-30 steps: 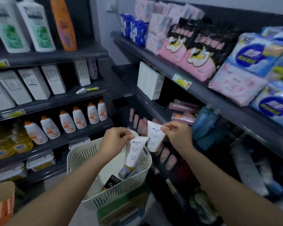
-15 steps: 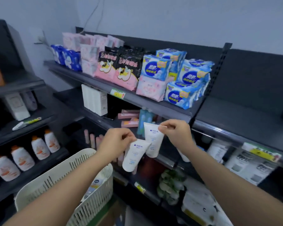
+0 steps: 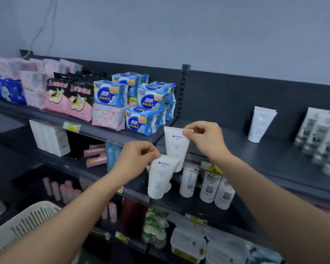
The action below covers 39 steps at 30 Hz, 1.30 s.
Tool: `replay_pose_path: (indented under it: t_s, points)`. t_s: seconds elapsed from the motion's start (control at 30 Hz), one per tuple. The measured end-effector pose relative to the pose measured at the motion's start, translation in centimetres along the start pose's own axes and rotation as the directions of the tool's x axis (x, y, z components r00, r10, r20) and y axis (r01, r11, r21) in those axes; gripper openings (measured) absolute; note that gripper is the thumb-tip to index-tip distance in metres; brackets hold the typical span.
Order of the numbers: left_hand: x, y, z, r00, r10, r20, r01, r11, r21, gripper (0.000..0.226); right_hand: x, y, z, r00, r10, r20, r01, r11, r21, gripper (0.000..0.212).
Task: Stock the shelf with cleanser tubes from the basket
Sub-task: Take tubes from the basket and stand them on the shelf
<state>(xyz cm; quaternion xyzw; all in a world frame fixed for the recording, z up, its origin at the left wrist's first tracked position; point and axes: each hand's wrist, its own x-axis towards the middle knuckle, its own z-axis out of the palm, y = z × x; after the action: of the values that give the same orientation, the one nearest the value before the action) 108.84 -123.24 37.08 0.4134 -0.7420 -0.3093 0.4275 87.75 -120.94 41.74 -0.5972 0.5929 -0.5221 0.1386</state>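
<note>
My left hand (image 3: 136,159) pinches the crimped top of a white cleanser tube (image 3: 159,180), which hangs cap down in front of the lower shelves. My right hand (image 3: 204,139) pinches a second white cleanser tube (image 3: 175,147) the same way, slightly higher and just right of the first. Both tubes hang in the air near the front edge of the dark top shelf (image 3: 271,157). A third matching cleanser tube (image 3: 260,123) stands cap down on that shelf, against the back panel. The white slotted basket (image 3: 25,221) sits at the bottom left.
Blue and pink pad packs (image 3: 133,103) fill the top shelf's left section, beside an upright post (image 3: 181,92). Grey-white tubes (image 3: 320,134) stand at the far right. White bottles (image 3: 210,185) line the shelf below. Bare shelf lies between the post and the standing tube.
The view has swung right and up, so the basket slid to the bottom left. Both hands rose with their tubes toward the top shelf's right section, where the standing tube came into view.
</note>
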Motion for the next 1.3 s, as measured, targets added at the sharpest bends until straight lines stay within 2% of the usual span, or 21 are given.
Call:
replay_pose_path:
  t_s: [0.17,0.33,0.47,0.6,0.87,1.13,1.3]
  points:
    - [1.6,4.7,5.8,0.999,0.054,0.002,-0.054,0.997,-0.053,0.021,1.2,1.7,-6.8,0.999,0.006,-0.043,-0.007,1.000,-0.021,0.008]
    - [3.3,8.8,11.1,0.995,0.093,0.021,-0.088,0.983,-0.161,0.018,2.1,4.0,-12.3,0.997,-0.006,-0.074,0.003,0.999,-0.049,0.013]
    - [4.7,11.9,14.4,0.994,0.106,0.011,-0.102,0.972,-0.211,0.019,2.5,5.6,-16.2,0.995,0.000,-0.097,-0.006,0.998,-0.066,0.009]
    - [6.8,13.5,17.5,0.994,0.109,0.025,-0.100,0.968,-0.231,0.020,3.3,7.7,-19.3,0.990,0.048,-0.132,-0.059,0.995,-0.076,0.017]
    - [10.7,15.5,22.2,0.991,0.097,0.092,-0.076,0.974,-0.213,0.013,5.6,12.6,-23.2,0.962,0.134,-0.237,-0.156,0.985,-0.079,0.019]
    - [15.7,15.8,25.4,0.974,0.112,0.197,-0.055,0.960,-0.273,0.010,8.6,15.9,-25.0,0.939,0.184,-0.291,-0.222,0.970,-0.100,0.017]
    - [17.5,15.0,27.3,0.976,0.098,0.197,-0.043,0.964,-0.263,0.012,10.1,17.6,-25.2,0.926,0.212,-0.311,-0.246,0.967,-0.072,0.017]
